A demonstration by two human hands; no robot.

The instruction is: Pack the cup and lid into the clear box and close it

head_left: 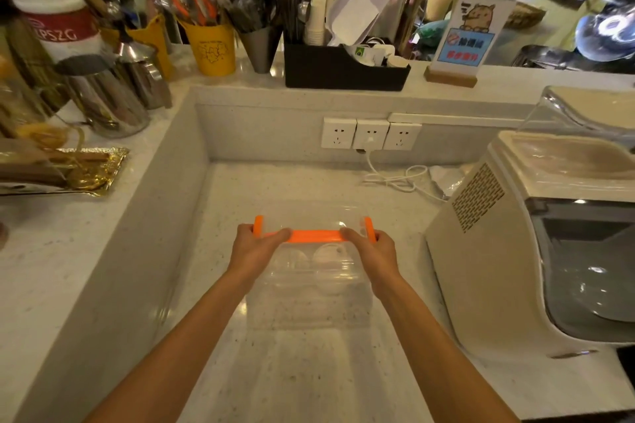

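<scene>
A clear plastic box (309,306) with orange latches stands on the pale counter, its clear cover on top. Through the wall I make out a clear cup (292,259) on the left and a whitish round lid (328,256) on the right, both blurred. The long orange latch (314,236) runs along the near top edge. My left hand (256,245) grips the box's left top corner, thumb on that latch, by the left side clip (258,225). My right hand (372,247) holds the right corner the same way, by the right side clip (369,228).
A cream machine (536,244) stands close on the right. Wall sockets (371,134) with a white cable (398,178) lie behind the box. A raised ledge on the left and back carries a yellow bucket (213,48), a black organiser (343,69), a sign (460,41) and a gold tray (86,168).
</scene>
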